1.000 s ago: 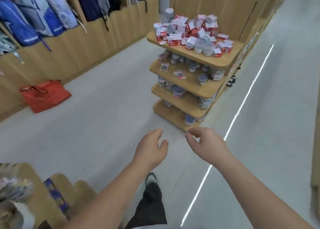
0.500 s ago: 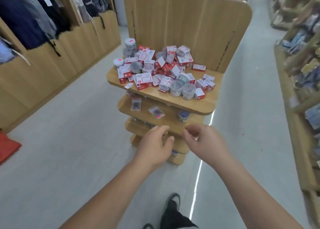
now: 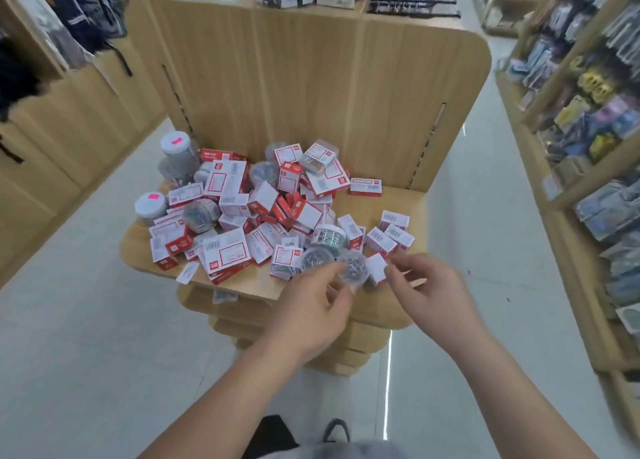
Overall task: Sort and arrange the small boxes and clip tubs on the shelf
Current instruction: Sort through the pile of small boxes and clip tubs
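Observation:
A heap of small red-and-white boxes (image 3: 227,254) and clear clip tubs (image 3: 150,206) covers the top wooden shelf (image 3: 401,198) of a tiered stand. At the shelf's front edge my left hand (image 3: 311,308) pinches a clear clip tub (image 3: 354,267) between thumb and fingertips. A second tub (image 3: 313,259) lies just left of it. My right hand (image 3: 427,285) hovers to the right with loosely curled fingers, its fingertips at a small white box (image 3: 376,267) beside the tub. It holds nothing.
The stand's tall wooden back panel (image 3: 311,94) rises behind the heap. Lower shelf tiers (image 3: 242,306) step out below. Stationery racks (image 3: 595,129) line the right aisle, and hanging bags (image 3: 69,25) fill the left wall. The shelf's right rear part is bare.
I have walked up to the stand, which now fills the view. Both hands have reached onto the top shelf's front edge, and the left hand has closed on a clear tub.

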